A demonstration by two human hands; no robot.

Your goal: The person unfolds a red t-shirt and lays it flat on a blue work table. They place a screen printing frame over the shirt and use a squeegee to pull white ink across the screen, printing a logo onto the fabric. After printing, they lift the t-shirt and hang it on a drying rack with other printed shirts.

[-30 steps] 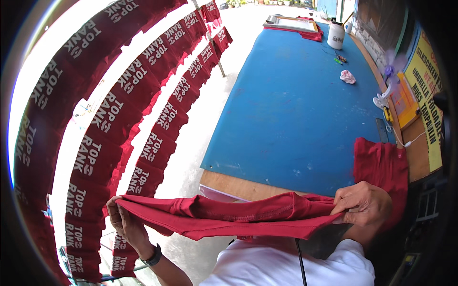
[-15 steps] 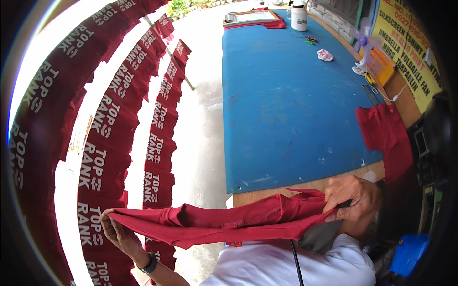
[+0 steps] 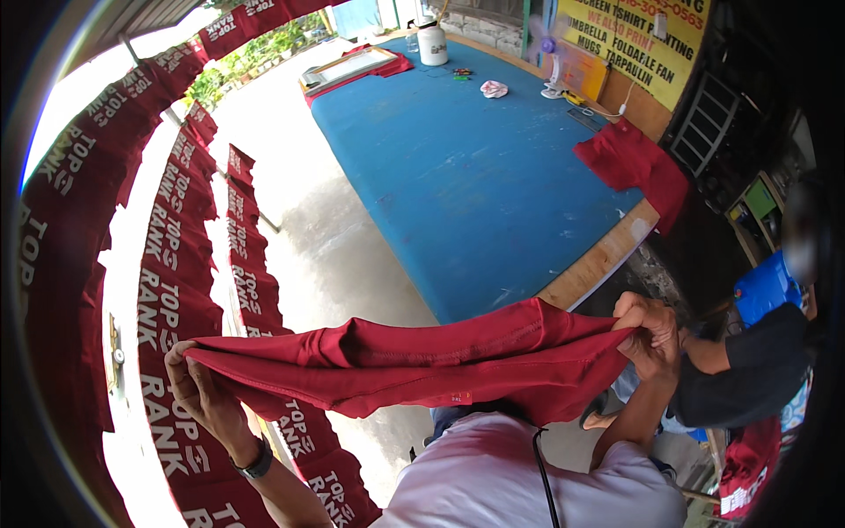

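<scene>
At least 3 long rows of red printed cloths [image 3: 189, 304] hang down the left side, pale lettering on most. Blue-topped desk [image 3: 475, 194] runs from centre toward the far end, bare wood strip showing along its near edge. Black-clad co-worker [image 3: 739, 378] at lower right, partly cut by the dark fisheye rim. Yellow signboard [image 3: 629, 44] stands at the desk's far right. Red garment [image 3: 414, 356] held up in the air before the wearer's white shirt, near end of the desk behind it; pulled out lengthwise between 2 hands, seams showing, middle sagging slightly. Red cloth [image 3: 634, 167] lies over the desk's right corner, part draped past the edge. Framed screen [image 3: 352, 66] at the far left end, red fabric under it. Left grip [image 3: 207, 400] closed on the garment's left end; right grip [image 3: 651, 336] pinches the right end, thumb against fingers. Along the desk's far side: small purple-hubbed fan [image 3: 549, 43], white jug [image 3: 432, 46], crumpled pinkish rag [image 3: 494, 89]. Dark watch [image 3: 255, 459] on the left wrist.
</scene>
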